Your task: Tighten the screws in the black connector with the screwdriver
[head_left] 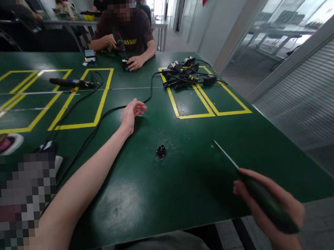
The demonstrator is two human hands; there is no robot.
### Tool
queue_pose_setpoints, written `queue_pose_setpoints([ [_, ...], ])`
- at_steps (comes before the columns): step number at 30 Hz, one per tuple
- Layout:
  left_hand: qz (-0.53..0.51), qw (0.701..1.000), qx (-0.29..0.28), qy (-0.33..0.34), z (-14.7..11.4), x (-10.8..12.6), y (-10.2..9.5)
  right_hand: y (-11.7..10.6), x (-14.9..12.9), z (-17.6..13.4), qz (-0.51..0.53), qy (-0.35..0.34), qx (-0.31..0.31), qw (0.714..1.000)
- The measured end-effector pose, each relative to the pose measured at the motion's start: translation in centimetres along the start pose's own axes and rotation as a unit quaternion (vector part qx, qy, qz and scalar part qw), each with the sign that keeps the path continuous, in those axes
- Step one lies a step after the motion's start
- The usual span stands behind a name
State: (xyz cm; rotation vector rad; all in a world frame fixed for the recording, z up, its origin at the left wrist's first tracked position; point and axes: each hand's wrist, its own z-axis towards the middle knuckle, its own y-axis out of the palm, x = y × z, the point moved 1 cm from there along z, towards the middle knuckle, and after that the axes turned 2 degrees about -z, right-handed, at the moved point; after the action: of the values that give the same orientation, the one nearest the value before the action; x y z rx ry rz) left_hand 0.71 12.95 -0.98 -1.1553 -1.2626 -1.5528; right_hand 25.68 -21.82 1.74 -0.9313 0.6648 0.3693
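My right hand (287,204) is wrapped round the dark handle of a screwdriver (266,200) at the table's near right. Its thin metal shaft points up and to the left, away from me. Farther forward, my left hand (133,111) reaches over the table beside a black cable (114,110), fingers stretched out and nothing seen in them. Between the two hands a small round black part (161,152) with a raised centre stands on the green tabletop (171,193). Neither hand touches that part.
Several black cables and adapters (190,74) lie heaped at the back right, by yellow tape outlines (196,116). A dark tool with a cord (69,83) rests at the left. Across the table, a person (136,32) holds a power drill (118,40) over a small black piece.
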Motion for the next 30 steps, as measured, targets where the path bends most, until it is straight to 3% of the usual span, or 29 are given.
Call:
queue_pose_setpoints([
  [3, 0.005, 1.000, -0.004, 0.003, -0.1, 0.0, 0.0, 0.2, -2.8, -1.4, -0.023, -0.153, -0.099, 0.983],
  [6, 0.010, 1.000, -0.005, 0.007, -0.3, 0.1, 0.1, 0.4, -4.8, -0.5, -0.010, -0.217, -0.090, 0.972],
  [11, 0.018, 1.000, -0.005, -0.002, -0.3, 0.0, 0.4, 1.2, -6.3, 3.6, 0.029, -0.151, -0.023, 0.988],
  [16, 0.020, 1.000, -0.007, -0.008, -0.2, 0.0, 0.5, 2.7, -6.4, 10.1, 0.088, -0.091, -0.025, 0.992],
  [19, 0.029, 0.999, -0.013, -0.011, -0.2, 0.0, 0.5, 2.8, -6.0, 12.2, 0.100, -0.067, -0.017, 0.993],
  [25, 0.063, 0.997, -0.051, 0.009, -0.4, 0.0, 0.7, 0.6, -4.7, 10.1, 0.077, -0.021, 0.026, 0.996],
  [30, 0.079, 0.994, -0.080, 0.008, -0.9, 0.1, 0.9, -1.3, -5.6, 8.1, 0.050, -0.069, -0.041, 0.996],
])
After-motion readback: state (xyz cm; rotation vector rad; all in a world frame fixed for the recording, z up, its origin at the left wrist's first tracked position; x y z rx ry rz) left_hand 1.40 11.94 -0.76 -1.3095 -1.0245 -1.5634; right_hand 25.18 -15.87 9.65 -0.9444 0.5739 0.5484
